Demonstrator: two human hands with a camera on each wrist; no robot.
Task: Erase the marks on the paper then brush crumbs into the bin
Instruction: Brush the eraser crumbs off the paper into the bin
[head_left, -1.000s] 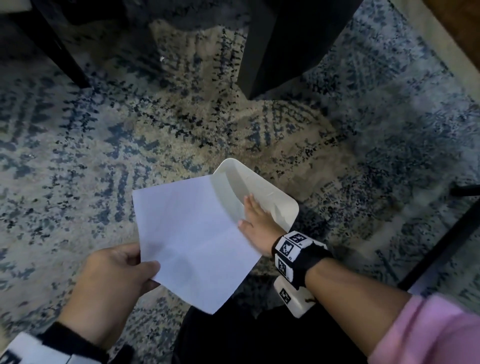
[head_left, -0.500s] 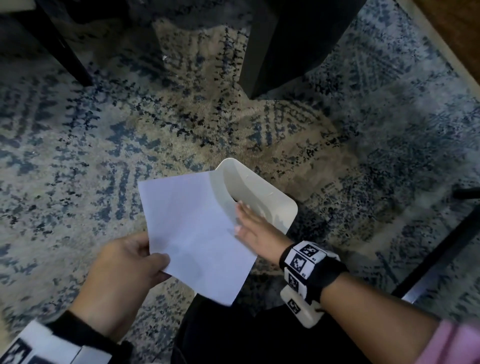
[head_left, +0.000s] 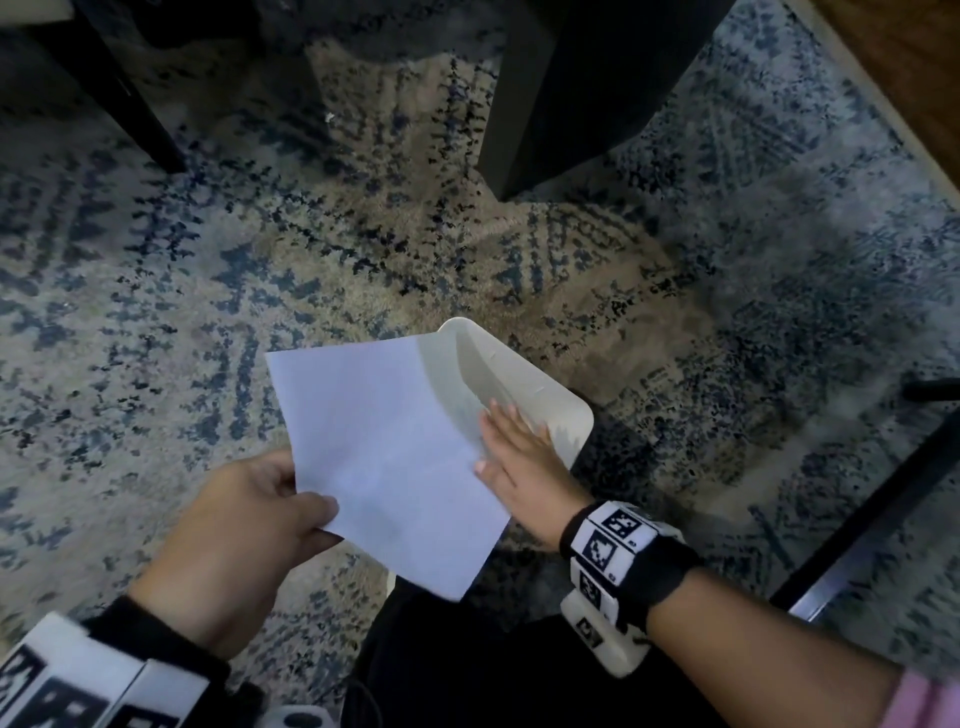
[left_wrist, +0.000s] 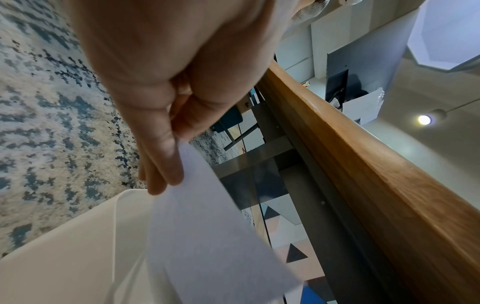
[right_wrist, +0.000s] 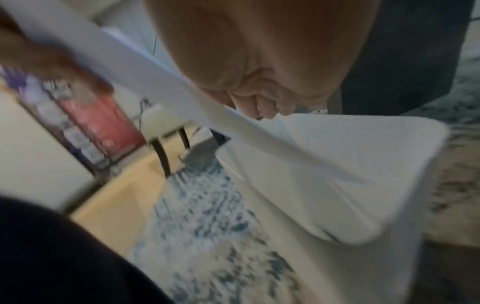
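Head view, nearest the camera: dark trousers fill the lower middle, with a banded wrist on either side, each band black and set with white coded tags. Just beyond, the left hand makes a closed grip on the near left edge of the paper, thumb on top and fingers curled beneath; the left wrist view shows the same pinch, the sheet running away from the fingertips over the pale bin wall. The paper is a plain white sheet, held in the air and tilted, its far right part reaching over the mouth of the bin. No marks can be made out on its upper face. The right hand lies flat along the sheet's right edge, fingers straight and together, touching the paper above the bin opening and holding nothing. The right wrist view is blurred; it shows the sheet crossing in front of the palm and the bin's rounded rim below. The bin is a cream-white rectangular tub with rounded corners, standing on a rug patterned in blue and beige. Its inside is mostly hidden by paper and hand, so whether crumbs lie in it cannot be told. Farther off, a broad dark furniture leg stands on the rug beyond the bin, a thinner dark leg to its left, and a strip of wooden floor shows at the far right corner
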